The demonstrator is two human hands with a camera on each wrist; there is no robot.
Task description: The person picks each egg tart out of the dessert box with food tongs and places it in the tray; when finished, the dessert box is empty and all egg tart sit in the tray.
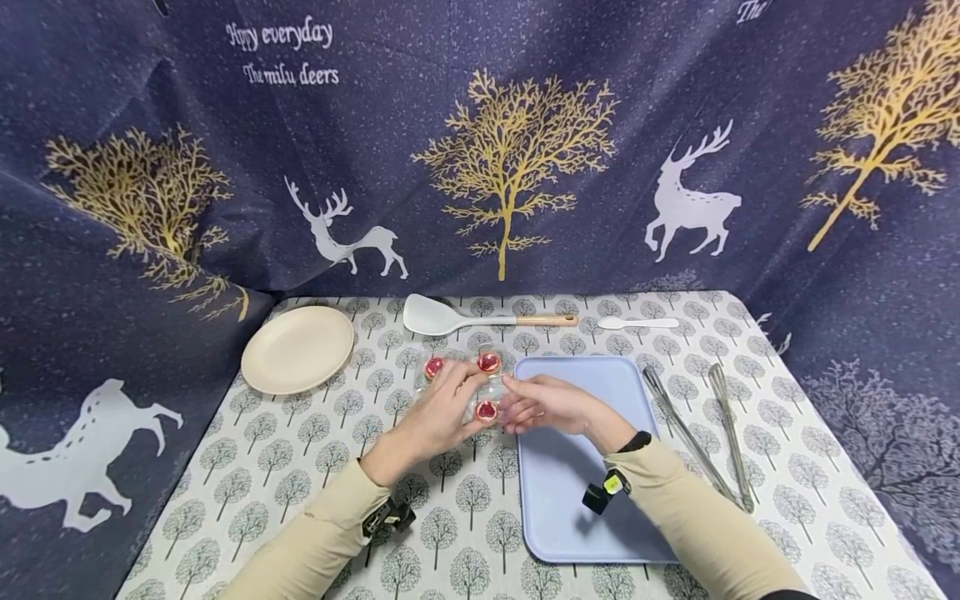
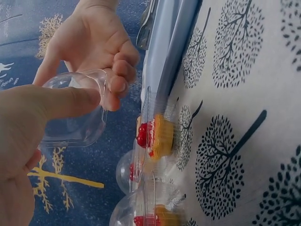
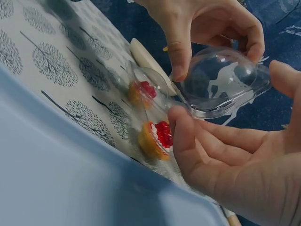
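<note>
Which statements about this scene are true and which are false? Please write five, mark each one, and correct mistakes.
1. Three red-topped tarts show in the head view. True.
2. The left hand holds one of the tarts. False: it holds a clear plastic container.
3. In the head view, the white spoon is right of the spatula. True.
4. The metal tongs lie on the blue tray. False: the tongs lie beside it.
5. The beige plate is round. True.

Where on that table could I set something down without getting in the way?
Bare tablecloth spans the left, between the plate and left sleeve; another patch lies right of the metal utensil. The middle is crowded: left hand, right hand, clear plastic case and red-topped tarts cluster by the blue tray.
</note>
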